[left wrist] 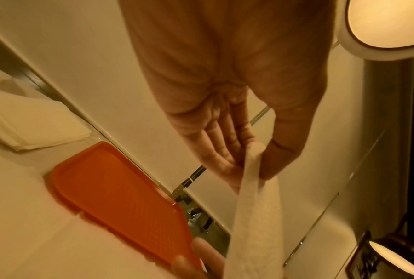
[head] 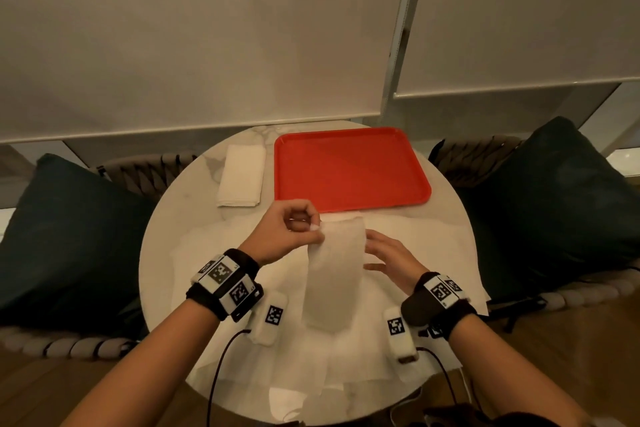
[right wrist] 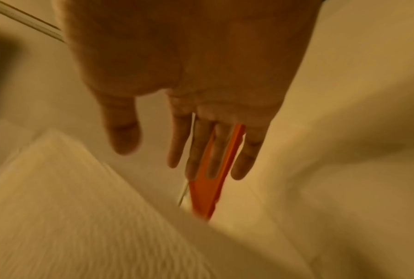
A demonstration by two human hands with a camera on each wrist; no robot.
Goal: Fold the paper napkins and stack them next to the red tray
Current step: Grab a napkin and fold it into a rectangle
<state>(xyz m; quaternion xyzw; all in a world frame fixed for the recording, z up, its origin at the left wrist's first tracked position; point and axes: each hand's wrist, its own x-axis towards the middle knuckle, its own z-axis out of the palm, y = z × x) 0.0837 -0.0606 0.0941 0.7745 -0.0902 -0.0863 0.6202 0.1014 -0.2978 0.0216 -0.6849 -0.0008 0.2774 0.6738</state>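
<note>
Napkin (head: 332, 274), folded into a long strip, hanging above the round marble table (head: 166, 239), top corner pinched between thumb and fingertips of left hand (head: 289, 234). Right hand (head: 389, 255) just beside the strip at 3 o'clock, fingers straight and spread, gripping nothing. Red tray (head: 349, 168) at 12 o'clock on the tabletop; stack of folded napkins (head: 240, 175) just beside it at 9 o'clock. Unfolded napkins (head: 426, 246) spread flat beneath both hands. Wrist bands (head: 227, 282) with black-and-white square code tags; no legible lettering. Dark cushions (head: 65, 232) at 9 and 3 o'clock.
</note>
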